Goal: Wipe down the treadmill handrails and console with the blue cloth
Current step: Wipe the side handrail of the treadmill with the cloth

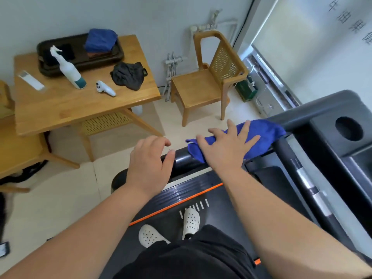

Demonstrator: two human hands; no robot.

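The blue cloth (pixel 265 135) lies draped over the black left handrail (pixel 183 161) of the treadmill. My right hand (pixel 227 146) presses flat on the cloth with fingers spread and straight. My left hand (pixel 151 164) rests on the free end of the same handrail, fingers curled loosely over it; how firmly it grips is unclear. The dark grey console (pixel 342 125) with a round cup hole sits to the right. A second rail (pixel 302 174) with silver sensor patches runs down the right side.
A wooden table (pixel 66 107) at the left carries a spray bottle (pixel 69 70), a black tray (pixel 104 59) with a folded blue cloth, a dark rag and a white device. A wooden chair (pixel 209 85) stands by the wall. My feet in white shoes stand on the treadmill belt (pixel 221 208).
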